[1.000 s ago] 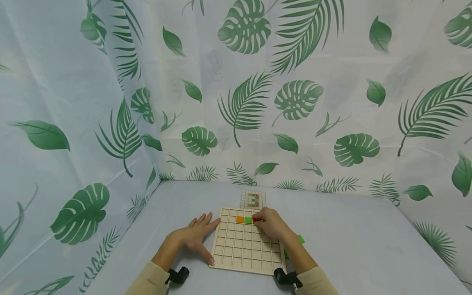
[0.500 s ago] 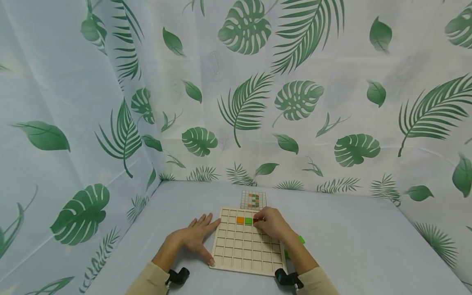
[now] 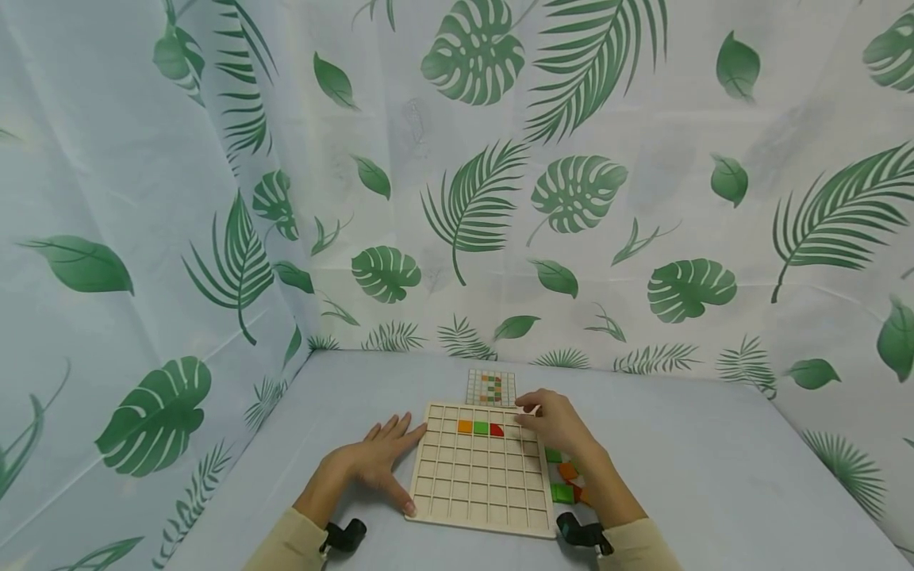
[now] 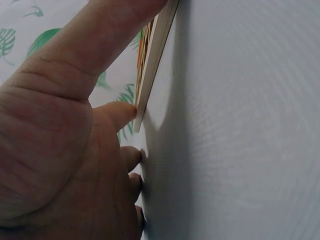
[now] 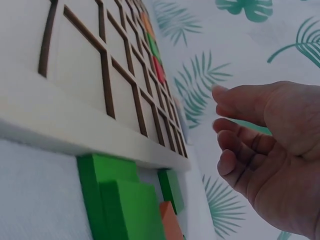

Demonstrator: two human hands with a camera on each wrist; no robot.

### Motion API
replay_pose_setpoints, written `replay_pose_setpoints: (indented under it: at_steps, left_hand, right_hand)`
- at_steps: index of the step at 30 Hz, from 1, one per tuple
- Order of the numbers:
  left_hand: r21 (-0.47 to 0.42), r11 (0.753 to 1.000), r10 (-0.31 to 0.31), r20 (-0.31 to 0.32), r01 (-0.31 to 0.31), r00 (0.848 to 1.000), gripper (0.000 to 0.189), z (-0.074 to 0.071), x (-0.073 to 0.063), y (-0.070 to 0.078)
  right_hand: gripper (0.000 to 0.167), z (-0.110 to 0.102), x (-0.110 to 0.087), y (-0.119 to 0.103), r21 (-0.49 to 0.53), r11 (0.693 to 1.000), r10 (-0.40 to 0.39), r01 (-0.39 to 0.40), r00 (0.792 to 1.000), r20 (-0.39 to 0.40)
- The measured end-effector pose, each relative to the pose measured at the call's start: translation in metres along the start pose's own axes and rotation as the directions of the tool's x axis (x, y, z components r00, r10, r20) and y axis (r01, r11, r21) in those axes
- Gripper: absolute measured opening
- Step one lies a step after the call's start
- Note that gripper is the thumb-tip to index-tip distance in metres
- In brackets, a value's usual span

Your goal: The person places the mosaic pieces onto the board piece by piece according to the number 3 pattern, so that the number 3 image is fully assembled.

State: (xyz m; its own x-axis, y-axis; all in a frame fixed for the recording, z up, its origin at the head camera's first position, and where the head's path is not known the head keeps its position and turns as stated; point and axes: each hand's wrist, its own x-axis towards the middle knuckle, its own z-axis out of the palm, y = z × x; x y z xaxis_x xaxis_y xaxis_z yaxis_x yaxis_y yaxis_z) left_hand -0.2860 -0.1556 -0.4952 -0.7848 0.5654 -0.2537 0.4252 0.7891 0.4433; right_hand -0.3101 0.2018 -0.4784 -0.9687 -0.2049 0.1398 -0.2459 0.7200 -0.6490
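A light wooden grid board [image 3: 478, 485] lies on the table. Three tiles sit side by side in its second row: orange [image 3: 465, 427], green [image 3: 481, 428] and a red one with a rounded corner [image 3: 497, 430]. Spread wide, my left hand [image 3: 374, 461] touches the board's left side with thumb and index finger; in the left wrist view the index fingertip meets the board's edge [image 4: 152, 70]. Over the board's upper right corner is my right hand [image 3: 560, 427], its fingers loosely bent. The right wrist view shows nothing between that thumb and fingers [image 5: 240, 145].
Behind the board lies a small card [image 3: 490, 387] printed with a grid and coloured squares. Loose tiles, green [image 3: 562, 493], orange [image 3: 567, 471] and red, lie against the board's right side, partly under the right forearm. Leaf-printed cloth [image 3: 471, 214] hangs behind the table.
My right hand has let go of the red tile and moved right, away from it. The red tile now shows fully, and more loose tiles are visible. The left hand stays put.
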Motion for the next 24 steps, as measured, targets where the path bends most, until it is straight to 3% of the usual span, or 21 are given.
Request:
replay_pose_setpoints:
  at_steps: [24]
  left_hand:
    - [0.008,1.000,-0.004,-0.007,0.004,1.000,0.135,0.000,-0.001,0.001]
  right_hand:
    - [0.031,-0.029,-0.012,0.029,0.015,1.000,-0.010,0.009,0.997,0.082]
